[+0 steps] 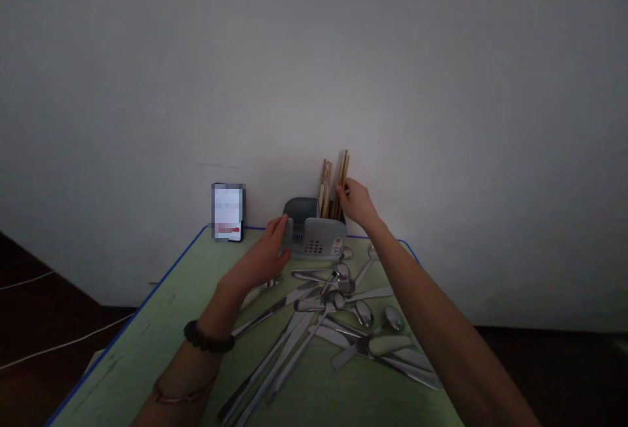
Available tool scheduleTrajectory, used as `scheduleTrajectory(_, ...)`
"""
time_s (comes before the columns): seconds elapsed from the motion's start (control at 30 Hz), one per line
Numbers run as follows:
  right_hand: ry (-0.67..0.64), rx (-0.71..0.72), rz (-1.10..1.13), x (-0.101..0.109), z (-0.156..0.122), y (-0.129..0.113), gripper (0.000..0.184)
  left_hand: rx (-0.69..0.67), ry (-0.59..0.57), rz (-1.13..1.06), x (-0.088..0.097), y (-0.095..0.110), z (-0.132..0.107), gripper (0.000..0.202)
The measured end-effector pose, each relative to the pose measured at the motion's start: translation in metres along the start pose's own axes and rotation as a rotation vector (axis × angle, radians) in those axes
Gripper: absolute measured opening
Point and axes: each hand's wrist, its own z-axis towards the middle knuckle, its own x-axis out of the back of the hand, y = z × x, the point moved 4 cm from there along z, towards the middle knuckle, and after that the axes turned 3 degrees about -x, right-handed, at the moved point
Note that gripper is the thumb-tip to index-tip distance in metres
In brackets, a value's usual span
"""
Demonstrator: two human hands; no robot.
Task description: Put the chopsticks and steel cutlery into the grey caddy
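A grey cutlery holder (324,239) with round holes in its front stands at the back of the table, by the wall. My left hand (265,252) lies against its left side, fingers stretched out and thumb apart. Wooden chopsticks (345,164) are pinched in my right hand (356,201) over the holder's right end; their lower ends are hidden inside it. Beside them, another bunch of chopsticks (324,186) stands upright in the holder. In front of it, metal spoons (363,314) and table knives (284,342) lie in a loose pile.
A phone (228,212) with a lit screen leans upright at the table's back left. The green table (147,348) has a blue edge and touches the wall (314,74). A white cable (63,342) runs along the left.
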Motion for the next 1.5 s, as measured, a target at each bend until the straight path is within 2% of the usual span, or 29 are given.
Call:
scheduleTrajectory(0.13, -0.116, 0.031, -0.079, -0.007, 0.001, -0.005, 0.011, 0.013, 0.009, -0.01, -0.001, -0.001, -0.001, 0.068)
scheduleTrajectory(0.23, -0.156, 0.052, -0.098, -0.012, -0.004, -0.004, 0.013, 0.005, 0.005, -0.012, -0.001, -0.002, -0.001, 0.068)
scheduleTrajectory(0.57, -0.055, 0.07, -0.071, -0.009, -0.01, -0.002, 0.024, 0.012, -0.01, -0.016, -0.002, -0.001, -0.002, 0.069)
scheduleTrajectory(0.77, -0.083, 0.049, -0.043, -0.014, -0.014, 0.002, 0.018, -0.001, -0.015, -0.021, -0.001, 0.0, -0.002, 0.07)
scheduleTrajectory(0.9, -0.06, 0.015, -0.001, -0.015, -0.016, 0.006, 0.026, -0.002, -0.002, -0.027, -0.002, -0.001, -0.001, 0.07)
scheduleTrajectory(1.03, -0.029, -0.004, 0.033, -0.015, -0.01, 0.0, 0.032, -0.009, 0.006, -0.029, -0.003, -0.002, -0.001, 0.071)
scheduleTrajectory(1.2, -0.057, -0.06, 0.092, -0.024, 0.001, -0.011, 0.039, 0.006, -0.004, -0.03, -0.002, -0.001, -0.001, 0.071)
scheduleTrajectory(1.4, -0.04, -0.093, 0.059, -0.029, 0.005, -0.013, 0.028, -0.012, 0.015, -0.03, -0.002, -0.001, -0.001, 0.071)
scheduleTrajectory(1.5, -0.039, -0.087, 0.061, -0.029, 0.003, -0.01, 0.03, -0.01, 0.009, -0.02, -0.002, -0.001, -0.001, 0.071)
